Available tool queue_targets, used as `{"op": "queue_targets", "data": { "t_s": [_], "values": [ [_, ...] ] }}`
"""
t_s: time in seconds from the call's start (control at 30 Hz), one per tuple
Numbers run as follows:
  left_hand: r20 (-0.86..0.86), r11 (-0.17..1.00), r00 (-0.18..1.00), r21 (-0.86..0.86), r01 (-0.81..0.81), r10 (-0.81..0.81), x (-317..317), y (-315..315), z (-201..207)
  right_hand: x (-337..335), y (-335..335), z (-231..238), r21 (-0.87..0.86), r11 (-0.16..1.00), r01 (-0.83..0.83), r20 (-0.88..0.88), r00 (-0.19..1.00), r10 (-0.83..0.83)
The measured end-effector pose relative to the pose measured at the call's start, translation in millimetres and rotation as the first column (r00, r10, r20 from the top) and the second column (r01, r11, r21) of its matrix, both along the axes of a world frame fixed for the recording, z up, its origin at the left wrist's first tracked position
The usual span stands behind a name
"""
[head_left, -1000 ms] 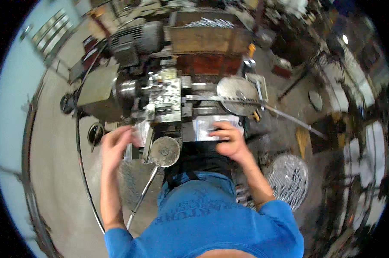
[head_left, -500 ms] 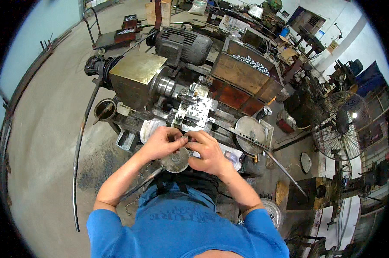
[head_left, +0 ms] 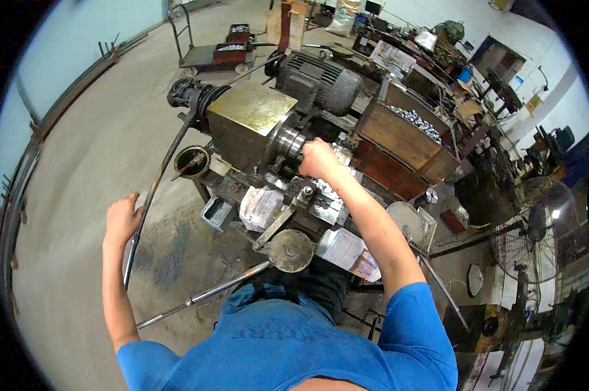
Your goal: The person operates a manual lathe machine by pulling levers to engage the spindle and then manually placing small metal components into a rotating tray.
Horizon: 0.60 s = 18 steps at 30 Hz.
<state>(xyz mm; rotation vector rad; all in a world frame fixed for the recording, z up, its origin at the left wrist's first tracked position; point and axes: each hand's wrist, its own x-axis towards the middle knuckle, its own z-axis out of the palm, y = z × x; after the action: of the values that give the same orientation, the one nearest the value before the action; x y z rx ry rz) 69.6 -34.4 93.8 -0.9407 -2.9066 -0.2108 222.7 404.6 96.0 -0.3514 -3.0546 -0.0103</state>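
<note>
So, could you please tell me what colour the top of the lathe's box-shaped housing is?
The housing top is a dull brassy yellow, seen best in the head view.

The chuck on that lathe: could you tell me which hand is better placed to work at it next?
Probably the right hand: it is already at the chuck. The left hand is out on the long lever, away from the lathe.

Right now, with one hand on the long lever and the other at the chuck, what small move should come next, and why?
Probably seat the piece firmly in the chuck before pulling anything. The right hand is at the chuck's face, beside the brass-coloured housing, while the left hand rests on the long bent lever. Whether the fingers hold a part cannot be seen.
</note>
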Motion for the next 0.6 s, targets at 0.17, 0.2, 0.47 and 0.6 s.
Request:
{"op": "queue_targets", "data": {
  "t_s": [0.17,0.2,0.47,0.6],
  "values": [
    [0.231,0.988,0.967,0.090,-0.129,0.105,17,-34,-37,-6,7,-15,-0.010,1.000,0.014,-0.078,0.997,-0.015],
    [0.205,0.980,0.971,0.128,-0.152,0.124,14,-37,-58,-11,7,-18,0.022,1.000,-0.020,-0.072,0.997,0.022],
    [0.036,0.977,0.977,0.036,-0.212,0.210,-4,-27,-85,-24,0,-8,-0.345,0.906,0.246,-0.110,0.948,-0.299],
    [-0.102,0.969,0.978,-0.151,-0.196,0.182,-74,-67,-91,-25,-5,4,-0.382,0.880,0.281,-0.115,0.931,-0.347]
  ]
}}
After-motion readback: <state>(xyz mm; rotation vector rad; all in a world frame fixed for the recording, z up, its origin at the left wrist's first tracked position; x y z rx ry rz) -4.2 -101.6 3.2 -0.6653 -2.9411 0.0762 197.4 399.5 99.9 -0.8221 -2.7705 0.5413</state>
